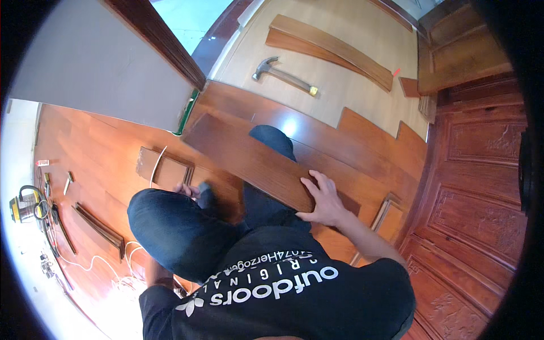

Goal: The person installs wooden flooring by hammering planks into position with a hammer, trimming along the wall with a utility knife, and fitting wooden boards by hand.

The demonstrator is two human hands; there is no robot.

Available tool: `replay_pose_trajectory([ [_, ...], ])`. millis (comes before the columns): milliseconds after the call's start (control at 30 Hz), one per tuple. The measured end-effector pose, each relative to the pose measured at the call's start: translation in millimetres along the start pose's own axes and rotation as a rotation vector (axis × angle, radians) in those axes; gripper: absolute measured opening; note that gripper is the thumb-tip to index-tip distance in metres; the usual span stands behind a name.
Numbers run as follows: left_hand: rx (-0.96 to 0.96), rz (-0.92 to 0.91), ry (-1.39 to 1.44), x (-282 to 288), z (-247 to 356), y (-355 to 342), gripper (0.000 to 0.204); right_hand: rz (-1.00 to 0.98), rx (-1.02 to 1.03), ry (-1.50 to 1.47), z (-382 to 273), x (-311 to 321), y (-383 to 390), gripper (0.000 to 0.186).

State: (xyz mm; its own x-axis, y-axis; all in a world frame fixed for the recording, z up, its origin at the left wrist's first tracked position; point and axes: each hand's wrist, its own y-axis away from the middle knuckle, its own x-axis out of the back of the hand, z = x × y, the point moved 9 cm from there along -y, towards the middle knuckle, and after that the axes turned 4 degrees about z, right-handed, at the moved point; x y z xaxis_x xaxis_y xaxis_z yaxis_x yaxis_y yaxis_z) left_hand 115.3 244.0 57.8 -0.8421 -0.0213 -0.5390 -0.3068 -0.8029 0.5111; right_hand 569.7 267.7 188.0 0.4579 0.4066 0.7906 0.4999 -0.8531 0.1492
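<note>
A long reddish-brown floorboard (pixel 249 158) lies slantwise across my lap, its far left end close to the wall corner. My right hand (pixel 326 201) grips the near right end of this board, fingers over the top and thumb at the edge. Beyond my bent left knee, my left hand (pixel 187 190) is partly hidden, its visible fingers curled. What it holds, if anything, I cannot make out. Close by it are a thin white cord (pixel 158 164) and a small stack of floorboards (pixel 164 170).
A claw hammer (pixel 286 77) and loose boards (pixel 334 48) lie on pale underlay (pixel 340 90), past the stepped edge of laid flooring. Carved wooden doors (pixel 464 170) stand at right. Tools, cables and a board stack (pixel 97 229) are on the left; a wall corner (pixel 190 107) juts in.
</note>
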Motion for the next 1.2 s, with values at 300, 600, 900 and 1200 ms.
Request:
replay_pose_trajectory([
  [300, -0.023, -0.265, -0.642, -199.9, 111.7, -109.9, 0.033, -0.006, -0.536, -0.42, 48.2, -33.3, 23.8, 0.113],
  [600, -0.133, -0.282, -1.255, -153.5, 73.7, -344.0, 0.037, 0.275, -0.716, -0.728, 87.2, 16.3, 73.9, 0.101],
  [900, -0.336, 0.195, -1.59, -181.2, 88.0, -552.1, 0.049, 0.273, -0.37, 0.185, 120.7, 170.3, -73.5, 0.105],
  [1200, -0.477, -0.341, -1.568, -175.9, -1.9, -526.6, 0.032, 0.116, -0.107, 0.332, 231.1, 164.8, -246.7, 0.099],
])
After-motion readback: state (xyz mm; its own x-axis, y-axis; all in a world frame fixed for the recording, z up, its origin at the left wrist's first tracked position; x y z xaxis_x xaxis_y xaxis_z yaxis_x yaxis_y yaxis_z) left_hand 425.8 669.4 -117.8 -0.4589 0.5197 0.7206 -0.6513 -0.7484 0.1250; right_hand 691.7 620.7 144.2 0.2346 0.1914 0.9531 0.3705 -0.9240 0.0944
